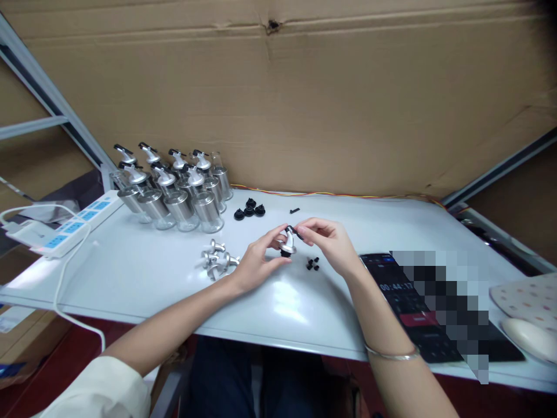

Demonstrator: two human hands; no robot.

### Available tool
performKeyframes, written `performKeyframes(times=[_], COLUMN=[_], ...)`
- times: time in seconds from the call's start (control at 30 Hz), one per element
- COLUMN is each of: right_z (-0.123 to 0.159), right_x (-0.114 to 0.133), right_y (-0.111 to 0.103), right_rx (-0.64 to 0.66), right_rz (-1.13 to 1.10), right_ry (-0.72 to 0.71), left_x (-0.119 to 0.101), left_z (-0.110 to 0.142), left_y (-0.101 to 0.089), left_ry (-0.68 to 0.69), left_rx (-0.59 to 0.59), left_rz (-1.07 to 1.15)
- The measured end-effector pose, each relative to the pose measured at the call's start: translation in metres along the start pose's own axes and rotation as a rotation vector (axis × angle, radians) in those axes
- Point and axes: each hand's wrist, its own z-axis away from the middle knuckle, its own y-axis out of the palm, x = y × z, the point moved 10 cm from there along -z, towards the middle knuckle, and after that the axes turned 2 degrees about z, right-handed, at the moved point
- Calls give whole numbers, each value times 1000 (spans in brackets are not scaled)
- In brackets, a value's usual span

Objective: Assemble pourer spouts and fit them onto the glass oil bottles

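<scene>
Over the middle of the table, my left hand [257, 258] is closed around a silver pour spout [286, 246] with a black base. My right hand [326, 241] pinches a small black lever cap [296, 232] at the spout's top; whether the two are joined I cannot tell. Just left of my left hand lie several loose silver spout bodies [216, 259]. Several tiny black plugs [312, 264] rest below my right hand. Beyond the hands sit several black stoppers [249, 210] and a single black lever piece [295, 210].
Several glass bottles with steel sleeves [208, 210], many topped with spouts, stand at the back left. A white power strip [82, 223] with a cable lies on the left edge. A tablet or phone with a timer [394, 287] and a white mouse [531, 337] are at right. Cardboard [326, 116] backs the table.
</scene>
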Motion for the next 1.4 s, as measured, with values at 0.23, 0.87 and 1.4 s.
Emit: performKeyframes(times=[0.23,0.87,1.4], right_z=[1,4,5], right_x=[8,13,11], right_y=[13,11,13], right_rx=[87,36,56], right_rz=[79,303,297], right_ry=[-125,-212,-186], left_x=[3,14,15], left_z=[-4,-3,-5], left_y=[-10,-11,-12], left_ry=[-89,-232,-226], left_rx=[-112,-148,-148], left_rz=[172,359,364])
